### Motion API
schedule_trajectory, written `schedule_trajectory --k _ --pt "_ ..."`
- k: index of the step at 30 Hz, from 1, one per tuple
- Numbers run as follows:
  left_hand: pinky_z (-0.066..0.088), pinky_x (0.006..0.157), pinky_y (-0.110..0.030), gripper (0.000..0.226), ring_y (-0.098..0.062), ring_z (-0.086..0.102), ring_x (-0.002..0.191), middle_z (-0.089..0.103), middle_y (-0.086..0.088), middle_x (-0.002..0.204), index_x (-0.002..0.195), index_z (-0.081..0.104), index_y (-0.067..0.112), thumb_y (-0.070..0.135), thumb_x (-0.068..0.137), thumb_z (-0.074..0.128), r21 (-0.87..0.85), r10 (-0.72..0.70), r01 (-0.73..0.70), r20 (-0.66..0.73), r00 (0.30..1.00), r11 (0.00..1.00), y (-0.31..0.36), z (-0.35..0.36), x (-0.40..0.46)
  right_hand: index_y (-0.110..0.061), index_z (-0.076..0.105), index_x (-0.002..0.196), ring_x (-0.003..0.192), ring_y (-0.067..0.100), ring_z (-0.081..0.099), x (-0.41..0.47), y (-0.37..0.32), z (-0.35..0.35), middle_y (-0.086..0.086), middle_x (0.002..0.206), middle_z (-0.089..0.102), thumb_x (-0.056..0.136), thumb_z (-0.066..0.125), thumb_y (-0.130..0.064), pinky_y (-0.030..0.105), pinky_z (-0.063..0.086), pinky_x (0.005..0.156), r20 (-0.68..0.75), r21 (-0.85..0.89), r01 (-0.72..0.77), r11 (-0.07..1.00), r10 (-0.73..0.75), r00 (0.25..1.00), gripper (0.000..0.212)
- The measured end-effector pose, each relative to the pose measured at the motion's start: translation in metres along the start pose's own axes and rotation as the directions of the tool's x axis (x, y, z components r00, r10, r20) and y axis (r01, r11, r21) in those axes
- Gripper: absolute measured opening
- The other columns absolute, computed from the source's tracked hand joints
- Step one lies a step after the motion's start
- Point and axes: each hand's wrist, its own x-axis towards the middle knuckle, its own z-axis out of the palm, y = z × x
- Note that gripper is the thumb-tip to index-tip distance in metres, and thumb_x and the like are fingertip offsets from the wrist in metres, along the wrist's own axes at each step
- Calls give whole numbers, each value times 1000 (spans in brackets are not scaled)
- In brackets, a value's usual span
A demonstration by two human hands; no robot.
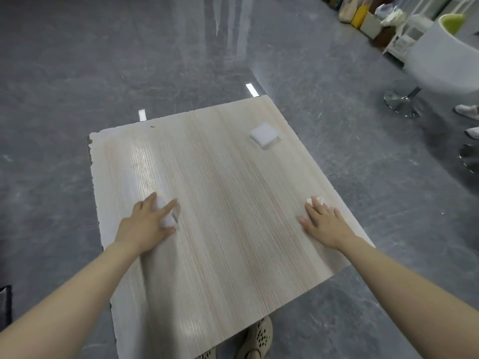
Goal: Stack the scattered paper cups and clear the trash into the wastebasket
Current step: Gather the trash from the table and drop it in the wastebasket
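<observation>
A: Where's the paper cup [168, 216]?

B: On its side at about nine o'clock on the bench [220, 229], under the left hand [147, 224]. The fingers [169, 206] are spread over it, the thumb at its near end; they look to be closing on it, though I can't tell if it's truly gripped.

A: And the trash?

B: A crumpled white scrap [315, 200] at three o'clock, near the bench edge. The right hand [321, 224] lies flat and relaxed, fingertips resting on it, not pinching. A white pad [264, 137] sits apart at one o'clock.

A: What could go wrong?

B: I'd say the cup could roll away or crush under a hard squeeze. The scrap might slide off the edge if pushed instead of pinched. No wastebasket is in view.

A: The arms?

B: Both reach forward, stretched, palms down.
</observation>
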Motion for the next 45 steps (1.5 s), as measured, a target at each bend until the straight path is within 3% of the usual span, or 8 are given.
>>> schedule_trajectory --k 6,13,16,19,25,33,38,45 --pt "41 97 -47 70 -21 18 140 16 1 156 145 28 45 60 83 57 -83 74 -88 -161 984 993 39 -17 -26 -16 2 154 148 21 0 -30 -27 5 4 162 -5 100 18 -51 39 -4 118 -30 132 20 991 -16 999 66" --pt "39 98 -43 69 -20 17 141 16 3 157 145 26 47 54 85 59 -41 253 -277 -297 921 960 113 -35 -62 -18 4 153 148 14 -6 -109 -36 4 0 161 -6 100 19 -51 33 -13 117 -175 251 3 968 42 984 65" --pt "42 96 -43 69 -20 19 140 17 2 156 145 27 47 56 84 59 -28 364 -391 -311 878 920 154 -34 -89 -21 7 154 148 14 -4 -156 -25 7 -3 161 -4 78 -9 -78 31 -15 114 -256 295 -20 955 99 962 96" --pt "44 95 -40 70 -17 18 140 15 5 156 145 21 49 61 85 54 -16 467 -491 -286 837 871 197 -29 -117 -23 7 154 148 13 -1 -209 -6 16 -4 161 0 64 -24 -83 31 -15 115 -307 341 -75 937 187 933 113" --pt "47 89 -41 69 -18 22 137 20 6 154 143 29 48 60 82 59 26 686 -710 -283 670 704 305 -16 -186 -26 4 154 146 7 -5 -334 43 52 -8 161 -1 71 -18 -82 33 -10 119 -337 459 -221 861 399 853 102" --pt "53 53 -42 75 -34 59 103 58 -11 125 123 63 28 43 54 89 152 935 -928 -163 316 341 468 57 -337 -27 4 154 146 4 -5 -552 118 143 -10 160 0 76 -13 -79 31 -13 119 -289 574 -466 673 699 654 95" --pt "54 59 -46 69 -34 54 112 54 -9 131 126 60 29 42 63 85 97 984 -981 -75 164 171 551 127 -446 -26 8 154 146 4 -1 -680 143 213 -11 160 5 79 -8 -77 33 -11 118 -232 618 -578 533 826 514 92" --pt "48 87 -46 69 -22 28 133 29 2 150 142 38 39 51 81 66 41 998 -999 61 -28 -31 629 216 -565 -25 8 154 146 5 0 -802 147 307 -11 159 5 72 -15 -81 30 -15 114 -57 687 -680 257 952 302 101"
